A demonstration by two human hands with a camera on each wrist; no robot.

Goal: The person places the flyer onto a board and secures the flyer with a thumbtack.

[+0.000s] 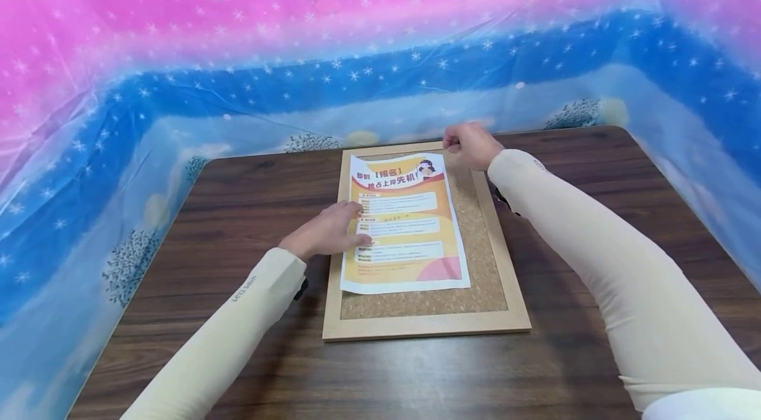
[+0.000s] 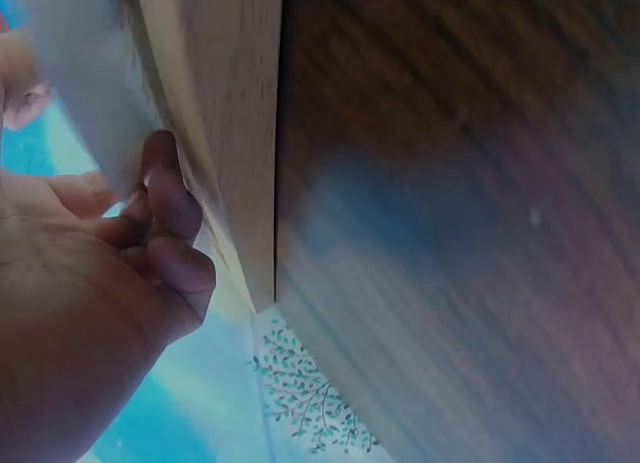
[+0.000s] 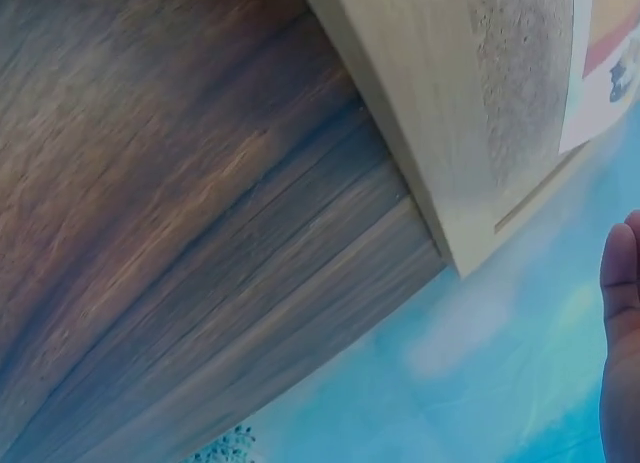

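Observation:
A printed poster (image 1: 395, 228) in yellow, orange and white lies on a wood-framed cork board (image 1: 484, 248), its left part over the frame's left side. My left hand (image 1: 326, 230) rests on the poster's left edge, thumb and fingers spread apart. In the left wrist view, the lower fingers of the left hand (image 2: 100, 273) bend beside the paper and the wooden frame. My right hand (image 1: 473, 144) is at the board's top right corner, near the poster's corner, with bent fingers. Whether anything is between those fingertips is hidden. Only part of the right hand (image 3: 622, 323) enters the right wrist view.
The board lies on a dark wood-grain table (image 1: 250, 189). A pink and blue cloth with snowflakes (image 1: 368, 70) hangs behind and beside the table, close to its far edge.

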